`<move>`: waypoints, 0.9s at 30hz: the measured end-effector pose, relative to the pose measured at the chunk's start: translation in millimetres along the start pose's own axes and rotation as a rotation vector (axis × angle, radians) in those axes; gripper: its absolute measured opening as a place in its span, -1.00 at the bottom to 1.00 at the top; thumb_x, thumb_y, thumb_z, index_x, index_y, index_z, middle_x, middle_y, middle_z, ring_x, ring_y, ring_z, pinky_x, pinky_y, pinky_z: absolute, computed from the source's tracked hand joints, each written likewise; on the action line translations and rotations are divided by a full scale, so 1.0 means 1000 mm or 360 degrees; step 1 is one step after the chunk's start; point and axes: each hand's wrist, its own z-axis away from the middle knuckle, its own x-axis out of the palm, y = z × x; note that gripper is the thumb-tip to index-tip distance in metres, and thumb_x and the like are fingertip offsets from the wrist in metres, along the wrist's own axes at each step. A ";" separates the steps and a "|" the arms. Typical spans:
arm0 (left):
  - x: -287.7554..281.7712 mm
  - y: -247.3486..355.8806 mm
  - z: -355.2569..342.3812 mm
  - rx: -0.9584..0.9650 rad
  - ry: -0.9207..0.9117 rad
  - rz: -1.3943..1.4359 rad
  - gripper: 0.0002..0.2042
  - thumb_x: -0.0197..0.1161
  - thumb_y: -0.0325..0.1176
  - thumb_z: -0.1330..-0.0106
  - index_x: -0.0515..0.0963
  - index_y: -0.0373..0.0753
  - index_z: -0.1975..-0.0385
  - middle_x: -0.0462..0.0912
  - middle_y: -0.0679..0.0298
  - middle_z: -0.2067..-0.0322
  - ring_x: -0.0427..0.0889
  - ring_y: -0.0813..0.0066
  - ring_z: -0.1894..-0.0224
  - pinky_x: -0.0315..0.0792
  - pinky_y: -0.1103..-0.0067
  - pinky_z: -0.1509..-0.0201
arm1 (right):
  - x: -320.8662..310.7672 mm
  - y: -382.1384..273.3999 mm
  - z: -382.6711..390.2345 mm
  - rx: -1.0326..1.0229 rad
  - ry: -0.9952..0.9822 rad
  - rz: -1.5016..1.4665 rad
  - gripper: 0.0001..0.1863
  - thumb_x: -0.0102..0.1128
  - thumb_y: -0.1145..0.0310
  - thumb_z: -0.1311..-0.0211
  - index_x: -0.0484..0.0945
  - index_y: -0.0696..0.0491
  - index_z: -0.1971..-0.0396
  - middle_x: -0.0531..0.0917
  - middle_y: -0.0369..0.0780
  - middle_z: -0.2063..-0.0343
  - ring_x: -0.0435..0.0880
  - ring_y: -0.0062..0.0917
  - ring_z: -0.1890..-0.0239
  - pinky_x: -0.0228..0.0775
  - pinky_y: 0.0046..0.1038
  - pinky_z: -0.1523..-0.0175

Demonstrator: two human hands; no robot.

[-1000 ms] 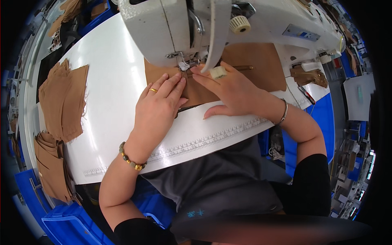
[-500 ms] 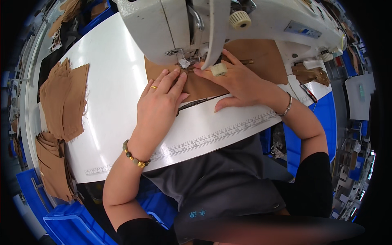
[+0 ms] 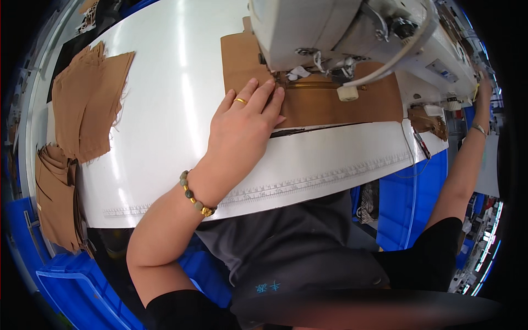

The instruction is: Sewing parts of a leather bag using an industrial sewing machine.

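Observation:
A brown fabric piece lies on the white table under the head of a sewing machine. Across it runs a narrow brass-coloured strip that looks like a zipper. My left hand rests flat on the fabric's left part, fingers stretched toward the needle area and slightly apart, holding nothing. The needle itself is hard to make out behind the presser parts. My right arm reaches far out to the machine's right end, where my right hand is beside the end of the machine; its fingers are too small and partly hidden to read.
Stacks of brown cut fabric lie at the table's left, more hanging over the edge. A printed ruler follows the front edge. Small dark-handled snips and brown scraps are at right. Blue bins stand below.
My right hand has left the fabric and moved to the machine's far right end. My left hand stays on the fabric. The view has shifted, and more of the fabric's left part shows.

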 end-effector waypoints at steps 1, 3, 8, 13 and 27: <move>0.000 0.000 0.000 0.0012 0.0009 -0.0007 -0.61 0.36 -0.20 -0.30 0.65 -0.13 -0.12 0.66 0.30 -0.13 0.61 0.25 -0.23 0.53 0.31 -0.23 | 0.002 0.022 -0.008 0.0395 -0.0230 -0.0394 -0.43 0.19 0.07 -0.45 0.53 0.19 -0.24 0.63 -0.03 -0.14 0.63 -0.36 -0.14 0.41 -0.37 -0.25; 0.001 0.000 0.001 0.0008 0.0018 -0.0012 -0.61 0.36 -0.20 -0.30 0.65 -0.13 -0.11 0.66 0.30 -0.13 0.61 0.25 -0.23 0.53 0.30 -0.23 | -0.001 0.061 0.001 0.0556 -0.0461 -0.0807 -0.40 0.15 0.07 -0.48 0.47 0.27 -0.27 0.58 -0.04 -0.20 0.60 -0.33 -0.19 0.38 -0.36 -0.30; 0.003 -0.001 0.003 0.0019 0.0037 0.0014 -0.61 0.33 -0.19 -0.33 0.64 -0.15 -0.12 0.64 0.28 -0.13 0.61 0.24 -0.22 0.51 0.29 -0.25 | 0.000 0.100 0.069 0.0376 -0.0335 -0.1384 -0.52 -0.03 0.18 -0.59 0.42 0.24 -0.27 0.56 -0.05 -0.20 0.59 -0.29 -0.19 0.41 -0.25 -0.32; 0.002 0.001 0.002 0.0010 0.0012 0.0002 -0.62 0.30 -0.18 -0.36 0.63 -0.16 -0.12 0.62 0.27 -0.15 0.58 0.25 -0.24 0.51 0.27 -0.25 | 0.006 0.086 0.091 0.0320 -0.0236 -0.1319 -0.54 -0.09 0.21 -0.61 0.39 0.24 -0.27 0.56 -0.06 -0.18 0.60 -0.25 -0.17 0.47 -0.20 -0.29; 0.005 0.001 0.003 0.0011 0.0015 0.0005 -0.63 0.27 -0.17 -0.37 0.64 -0.16 -0.11 0.63 0.28 -0.14 0.59 0.27 -0.23 0.53 0.27 -0.24 | 0.020 0.073 0.121 0.0269 -0.0236 -0.1404 -0.57 0.01 0.32 -0.44 0.46 0.10 -0.25 0.63 -0.11 -0.09 0.69 -0.24 -0.04 0.62 -0.15 -0.12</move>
